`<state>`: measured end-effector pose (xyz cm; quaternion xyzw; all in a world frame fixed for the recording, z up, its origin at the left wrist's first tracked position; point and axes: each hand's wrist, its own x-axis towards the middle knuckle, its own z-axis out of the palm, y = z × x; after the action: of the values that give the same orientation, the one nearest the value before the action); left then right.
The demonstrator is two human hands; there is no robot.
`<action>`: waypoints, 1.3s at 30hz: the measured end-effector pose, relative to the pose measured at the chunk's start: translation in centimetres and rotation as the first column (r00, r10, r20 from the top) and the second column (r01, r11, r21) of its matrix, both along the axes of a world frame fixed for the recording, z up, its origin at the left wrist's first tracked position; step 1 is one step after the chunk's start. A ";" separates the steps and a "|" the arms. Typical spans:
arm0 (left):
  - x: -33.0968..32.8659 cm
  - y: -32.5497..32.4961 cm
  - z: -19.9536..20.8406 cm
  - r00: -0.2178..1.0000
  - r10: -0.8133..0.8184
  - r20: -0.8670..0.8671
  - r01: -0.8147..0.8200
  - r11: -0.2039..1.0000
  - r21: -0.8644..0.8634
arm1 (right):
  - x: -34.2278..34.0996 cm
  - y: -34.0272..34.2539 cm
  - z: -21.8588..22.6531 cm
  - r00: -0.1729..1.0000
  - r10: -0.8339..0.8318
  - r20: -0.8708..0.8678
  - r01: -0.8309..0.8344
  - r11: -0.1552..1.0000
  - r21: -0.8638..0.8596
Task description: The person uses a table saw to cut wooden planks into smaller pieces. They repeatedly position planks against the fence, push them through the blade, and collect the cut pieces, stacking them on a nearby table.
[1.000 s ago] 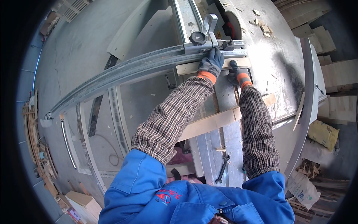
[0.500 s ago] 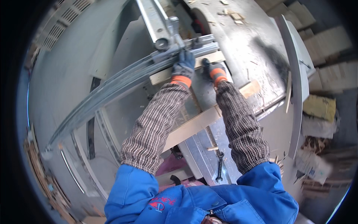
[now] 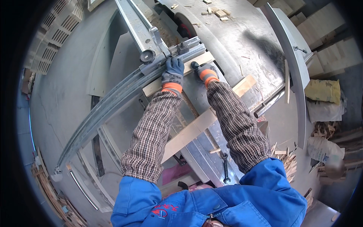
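Note:
A pale wooden strip (image 3: 152, 88) lies slantwise along the long grey metal fence (image 3: 113, 99) of a saw table. My left hand (image 3: 173, 73), in a dark glove with an orange cuff, grips the strip, its fingers reaching over to the fence. Close beside it on the right, my right hand (image 3: 206, 72), gloved the same way, has closed on the strip near its right end; some of its fingers are hidden. Just beyond the hands sit a black clamp knob (image 3: 183, 47) and a round black knob (image 3: 147, 56) on the metal arm.
Nearer me, a longer wooden board (image 3: 191, 131) lies under my forearms. A wrench (image 3: 225, 168) rests on the metal table. Beyond the fence are a dark round blade-like part (image 3: 184, 19) and wood offcuts (image 3: 220, 13). A tall grey panel (image 3: 295, 75) stands at the right.
The whole view has shifted, so the hands and fence appear farther left. Both hands remain on the wooden strip, with little visible movement along the fence.

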<state>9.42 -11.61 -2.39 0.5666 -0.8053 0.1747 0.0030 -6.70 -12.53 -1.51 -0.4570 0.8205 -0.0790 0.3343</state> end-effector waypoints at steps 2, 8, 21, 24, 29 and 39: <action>0.2 -0.3 -0.1 1.000 -0.002 -0.017 0.002 1.000 0.004 | -0.1 -0.1 -0.1 1.000 -0.008 0.019 0.008 1.000 -0.002; -0.8 0.4 1.4 0.996 0.022 -0.087 -0.013 0.995 0.100 | -0.5 0.4 1.1 0.994 -0.036 0.102 0.034 0.999 0.016; 1.0 -0.2 1.2 0.999 -0.013 -0.038 0.015 0.998 0.060 | 0.5 0.8 2.5 0.983 -0.013 0.183 0.014 1.000 0.000; 0.7 0.3 1.7 1.000 0.022 -0.017 -0.020 0.996 0.083 | 0.4 0.9 2.6 0.979 -0.043 0.197 0.045 0.999 -0.007; 0.9 0.6 3.1 0.998 -0.052 -0.022 0.054 0.994 0.100 | 0.5 0.7 1.8 0.982 -0.025 0.188 0.030 0.999 -0.023; 2.1 -0.3 1.7 0.993 -0.073 -0.092 0.083 0.991 0.105 | 1.2 0.6 1.6 0.988 -0.037 0.148 0.050 0.995 -0.083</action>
<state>11.52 -11.90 -0.65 0.5412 -0.8342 0.1053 0.0143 -5.47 -11.96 0.14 -0.4461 0.7994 -0.1551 0.3714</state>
